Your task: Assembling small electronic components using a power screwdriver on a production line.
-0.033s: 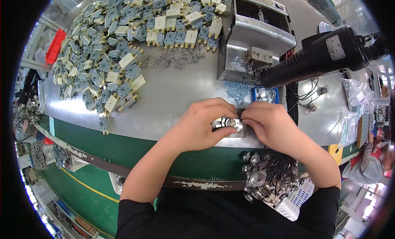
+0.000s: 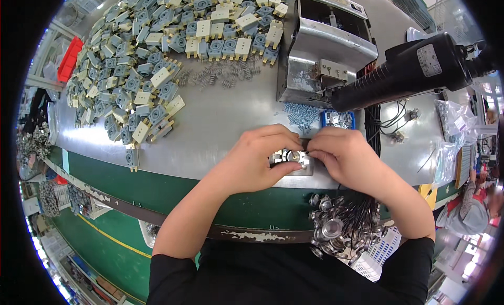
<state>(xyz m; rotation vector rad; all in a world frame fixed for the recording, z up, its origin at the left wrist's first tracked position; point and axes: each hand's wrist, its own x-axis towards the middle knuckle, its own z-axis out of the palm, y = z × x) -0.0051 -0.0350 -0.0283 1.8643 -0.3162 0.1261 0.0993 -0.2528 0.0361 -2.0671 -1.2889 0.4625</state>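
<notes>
A small metal-and-white part [image 2: 292, 157] with a round centre sits on a small flat plate [image 2: 307, 172] near the front of the metal tabletop. My left hand [image 2: 265, 157] is closed around its left side, thumb along the near edge and fingers over the far edge. At its right end, my right hand [image 2: 338, 155] pinches with thumb and index finger; whatever lies between those fingertips is too hidden to name. Just beyond my hands are a blue tray [image 2: 338, 119] of small metal pieces and a scatter of small bluish screws [image 2: 302, 117].
Grey-and-cream switch-like blocks [image 2: 142, 68] are heaped at the far left, beside loose springs [image 2: 223, 74]. A metal feeder [image 2: 328, 53] and a black power screwdriver [image 2: 404, 74] stand at right. Cabled round metal parts [image 2: 336, 226] hang over the front edge near my right forearm.
</notes>
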